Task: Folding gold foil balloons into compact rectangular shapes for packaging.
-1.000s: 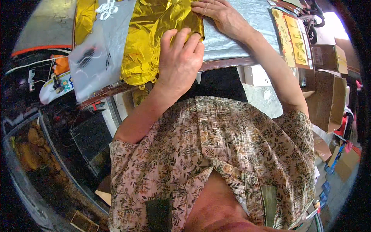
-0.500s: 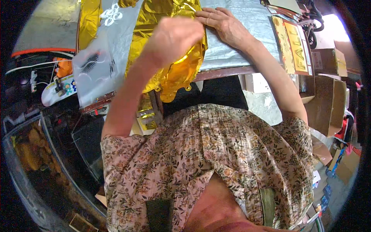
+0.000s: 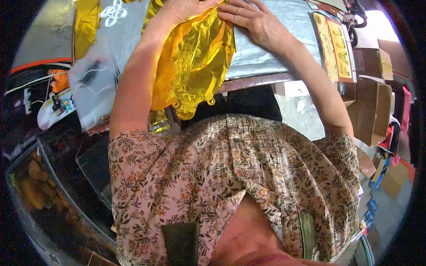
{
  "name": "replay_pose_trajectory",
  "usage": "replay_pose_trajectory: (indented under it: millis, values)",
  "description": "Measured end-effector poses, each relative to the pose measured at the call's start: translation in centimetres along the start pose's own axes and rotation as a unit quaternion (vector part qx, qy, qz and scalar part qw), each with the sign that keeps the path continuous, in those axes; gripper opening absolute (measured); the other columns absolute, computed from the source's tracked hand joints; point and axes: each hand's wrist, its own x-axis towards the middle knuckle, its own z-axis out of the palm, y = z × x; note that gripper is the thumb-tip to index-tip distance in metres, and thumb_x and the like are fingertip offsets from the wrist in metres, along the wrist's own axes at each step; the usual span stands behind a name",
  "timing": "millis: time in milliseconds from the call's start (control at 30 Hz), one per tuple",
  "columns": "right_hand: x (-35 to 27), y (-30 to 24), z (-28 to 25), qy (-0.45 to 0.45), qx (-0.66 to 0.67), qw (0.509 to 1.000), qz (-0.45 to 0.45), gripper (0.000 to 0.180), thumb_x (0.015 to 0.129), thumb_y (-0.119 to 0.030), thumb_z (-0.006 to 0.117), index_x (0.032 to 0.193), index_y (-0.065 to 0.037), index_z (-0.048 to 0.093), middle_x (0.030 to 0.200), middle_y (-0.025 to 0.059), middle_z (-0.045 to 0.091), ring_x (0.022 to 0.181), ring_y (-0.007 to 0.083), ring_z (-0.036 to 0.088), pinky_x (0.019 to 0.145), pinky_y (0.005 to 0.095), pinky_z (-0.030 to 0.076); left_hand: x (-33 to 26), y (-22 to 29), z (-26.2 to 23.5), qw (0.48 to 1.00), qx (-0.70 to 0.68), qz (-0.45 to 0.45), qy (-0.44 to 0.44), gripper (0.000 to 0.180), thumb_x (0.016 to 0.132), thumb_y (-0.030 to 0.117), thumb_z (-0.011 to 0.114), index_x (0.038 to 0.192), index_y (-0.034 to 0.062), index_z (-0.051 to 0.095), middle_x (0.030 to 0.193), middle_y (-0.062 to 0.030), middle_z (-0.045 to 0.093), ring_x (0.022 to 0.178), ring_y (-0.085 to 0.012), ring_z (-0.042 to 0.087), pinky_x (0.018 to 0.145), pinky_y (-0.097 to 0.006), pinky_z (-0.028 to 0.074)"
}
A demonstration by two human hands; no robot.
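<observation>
I am leaning over the bench [image 3: 248,82], and my left hand [image 3: 184,8] is resting at the very top edge of the view on the upper part of a gold foil balloon [image 3: 193,66]. Most of that hand is being cut off by the rim, so I cannot tell whether its fingers are curling around the foil or only pressing on it. My right hand [image 3: 253,20] is lying just beside it, fingers spread and flat, pressing down where the balloon's right edge is meeting a silver padded sheet [image 3: 275,44] that is covering the bench.

The balloon is crumpling and hanging down over the near edge of the bench, its scalloped lower edge with small tabs dangling just above my floral shirt [image 3: 230,177]. To the left, a clear plastic bag [image 3: 95,84] is lying on the bench with a second piece of gold foil [image 3: 86,22] beside it. At the far right of the bench, yellow printed cards [image 3: 333,44] are sitting on the silver sheet, and cardboard boxes [image 3: 370,106] are standing beyond them on the floor side.
</observation>
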Motion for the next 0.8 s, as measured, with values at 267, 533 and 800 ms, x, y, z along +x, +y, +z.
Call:
replay_pose_trajectory:
  millis: [267,533,800]
  values:
    - [-1.1,-2.1,-3.4,-0.109,0.012,0.994,-0.007,0.057,0.104,-0.019,0.048,0.160,-0.013,0.038,0.166,0.0101,0.036,0.153,0.0319,0.033,0.125,0.0555,0.020,-0.3,0.3,0.7,1.000,0.001,-0.005,0.030,0.033,0.089,0.026,0.077,0.112,0.0026,0.076,0.118,-0.0140,0.074,0.111,-0.0330,0.069,0.096,-0.042,0.055]
    - [-3.4,-3.4,-3.4,-0.112,0.022,0.993,-0.010,0.056,0.100,-0.012,0.054,0.155,-0.018,0.048,0.162,0.0050,0.043,0.153,0.0265,0.035,0.126,0.0508,0.023,-0.8,-0.3,1.2,0.999,0.028,-0.012,0.029,0.037,0.088,0.031,0.078,0.114,0.0046,0.076,0.122,-0.0122,0.074,0.115,-0.0321,0.067,0.099,-0.042,0.054]
    - [-4.2,-3.5,-5.2,-0.202,0.209,0.956,0.047,0.109,0.091,-0.077,-0.016,0.152,-0.019,0.054,0.160,0.0036,0.047,0.158,0.0287,0.023,0.129,0.0520,-0.005,-0.8,-0.5,1.0,0.998,0.024,-0.053,0.005,0.042,0.090,0.039,0.075,0.117,0.0070,0.076,0.129,-0.0102,0.071,0.122,-0.0310,0.063,0.103,-0.046,0.048]
